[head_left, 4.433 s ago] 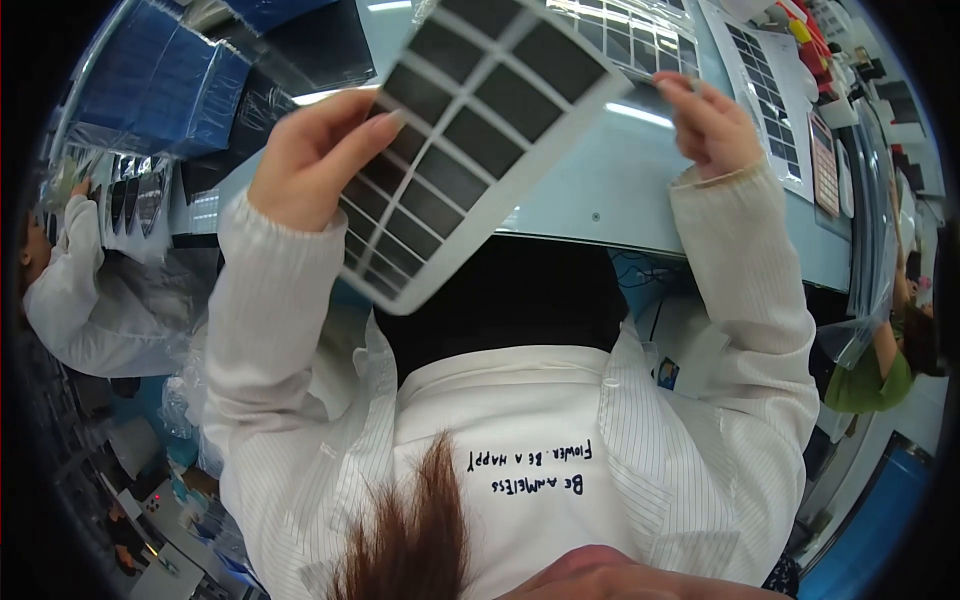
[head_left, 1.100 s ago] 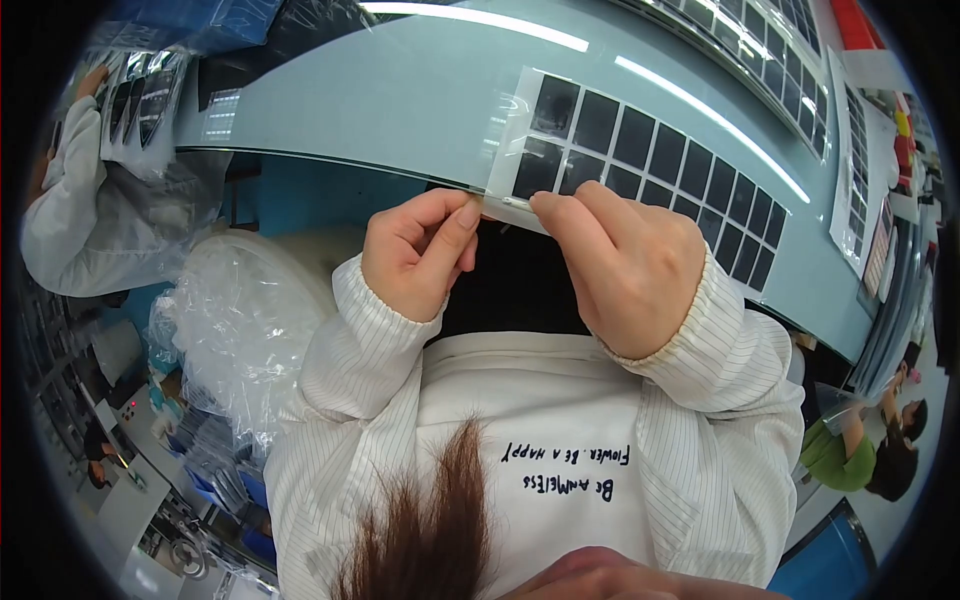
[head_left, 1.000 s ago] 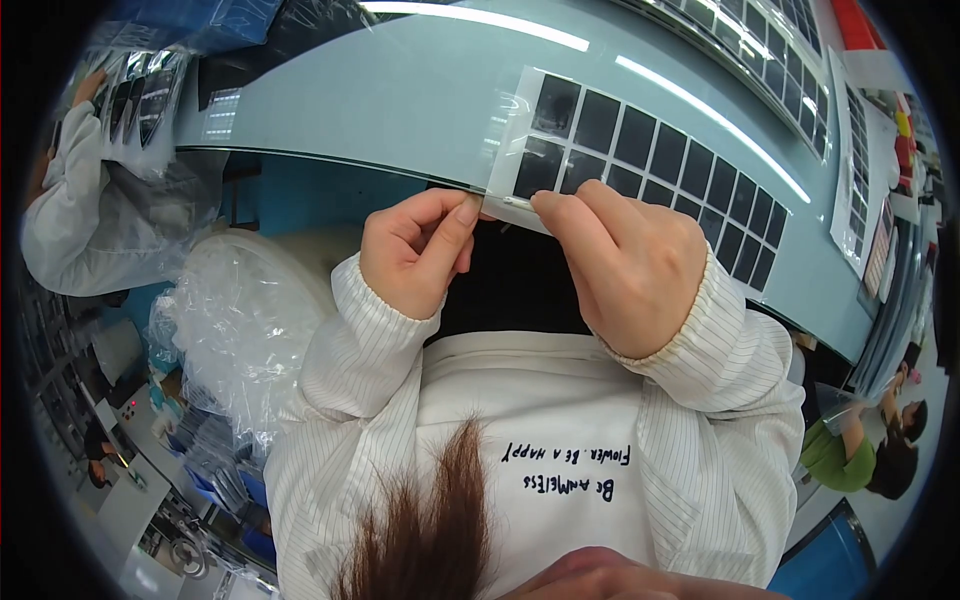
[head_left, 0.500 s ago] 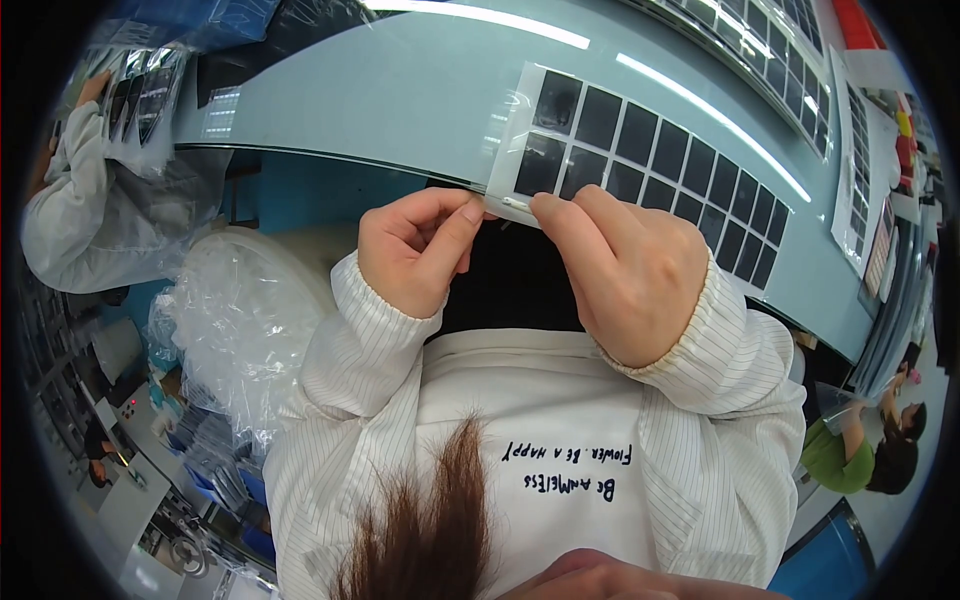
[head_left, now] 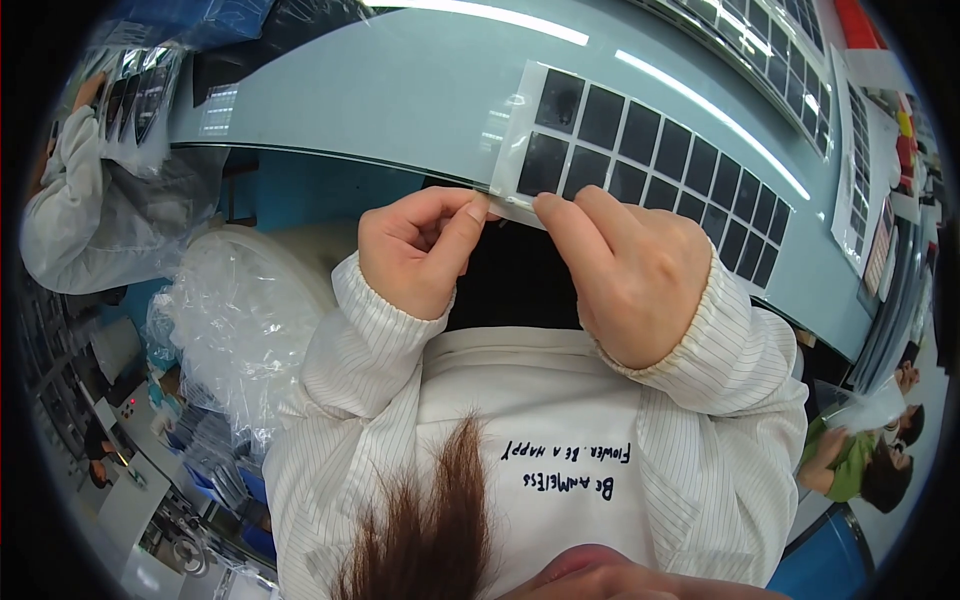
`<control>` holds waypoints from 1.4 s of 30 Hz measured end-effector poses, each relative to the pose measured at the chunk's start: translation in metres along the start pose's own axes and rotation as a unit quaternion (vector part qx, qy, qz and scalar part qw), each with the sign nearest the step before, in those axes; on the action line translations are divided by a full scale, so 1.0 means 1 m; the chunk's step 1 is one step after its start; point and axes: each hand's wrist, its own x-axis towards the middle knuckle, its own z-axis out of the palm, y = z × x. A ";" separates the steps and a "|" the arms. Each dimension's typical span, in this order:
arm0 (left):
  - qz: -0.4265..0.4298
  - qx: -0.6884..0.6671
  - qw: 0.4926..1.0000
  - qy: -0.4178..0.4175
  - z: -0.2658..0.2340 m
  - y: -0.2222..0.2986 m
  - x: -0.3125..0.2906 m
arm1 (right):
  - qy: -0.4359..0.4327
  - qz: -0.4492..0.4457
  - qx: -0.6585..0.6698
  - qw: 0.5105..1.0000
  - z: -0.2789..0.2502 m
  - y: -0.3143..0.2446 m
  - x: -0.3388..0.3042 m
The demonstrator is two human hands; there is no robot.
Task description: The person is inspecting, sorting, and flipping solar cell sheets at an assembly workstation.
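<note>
A white sheet with rows of dark rectangles [head_left: 620, 133] lies on the pale blue-green tabletop [head_left: 400, 110], its near left corner reaching the table's front edge. My left hand [head_left: 418, 245] pinches that corner between thumb and forefinger, just past the edge. Close by on the right, my right hand [head_left: 635, 270] has its curled fingers pressed at the sheet's near margin, covering part of the lower row. Its fingertips are partly hidden, and what they grip, if anything, does not show.
A big clear plastic bag [head_left: 235, 330] bulges to my left below the table. More dark-patterned sheets [head_left: 770, 50] lie at the far right. A co-worker's pale sleeve [head_left: 70, 200] is at the left; a person in green [head_left: 845, 465] is at the right.
My hands stay at the sheet's corner with only tiny shifts. At the right, the person in green has moved, and a second person's head now shows beside them.
</note>
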 end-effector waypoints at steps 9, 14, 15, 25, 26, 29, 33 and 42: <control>0.081 0.143 0.986 0.036 -0.005 0.005 -0.004 | 0.028 -0.016 -0.026 0.999 -0.005 0.009 -0.012; 0.404 0.438 0.803 0.022 -0.011 0.026 0.002 | 0.009 -0.009 -0.020 1.000 -0.008 0.010 -0.012; 0.405 0.437 0.803 0.021 -0.010 0.023 0.011 | 0.009 -0.010 -0.019 1.000 -0.009 0.010 -0.012; 0.549 0.534 0.641 -0.052 -0.010 0.000 0.042 | -0.031 0.000 -0.053 0.998 -0.020 0.016 -0.023; 0.548 0.544 0.634 -0.042 -0.009 0.001 0.041 | -0.035 0.003 -0.058 0.998 -0.022 0.017 -0.026; 0.547 0.551 0.629 -0.030 -0.008 0.001 0.040 | -0.043 0.009 -0.062 0.997 -0.027 0.022 -0.036; 0.551 0.549 0.628 -0.026 -0.008 0.000 0.041 | -0.081 0.012 -0.112 0.990 -0.039 0.030 -0.050; 0.544 0.571 0.614 -0.029 -0.007 0.005 0.039 | -0.073 0.059 -0.138 0.986 -0.055 0.045 -0.093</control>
